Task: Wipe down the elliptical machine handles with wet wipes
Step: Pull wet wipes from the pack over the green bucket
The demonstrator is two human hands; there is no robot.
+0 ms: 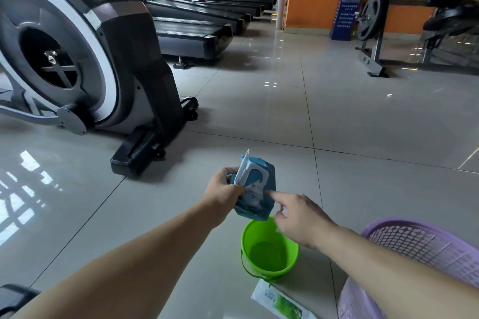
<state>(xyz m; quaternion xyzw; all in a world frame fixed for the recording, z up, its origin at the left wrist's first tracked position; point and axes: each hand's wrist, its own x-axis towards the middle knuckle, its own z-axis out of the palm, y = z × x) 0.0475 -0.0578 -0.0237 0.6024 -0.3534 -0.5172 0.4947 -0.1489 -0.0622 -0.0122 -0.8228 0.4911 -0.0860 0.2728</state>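
My left hand (223,193) grips a blue wet-wipe pack (255,189) by its left side and holds it above the floor. The pack's white flap stands lifted. My right hand (298,220) reaches in from the right; its straight index finger touches the white label by the opening. Its other fingers are curled, and a bit of white shows among them; I cannot tell what it is. The elliptical machine (77,59) stands at the left, showing its round flywheel housing and black base. Its handles are out of view.
A green bucket (269,248) stands on the tiled floor right under the pack. A purple mesh basket (414,246) is at the lower right, and a green-and-white packet (280,303) lies in front. Treadmills (197,26) line the back and a weight machine (375,21) stands at right.
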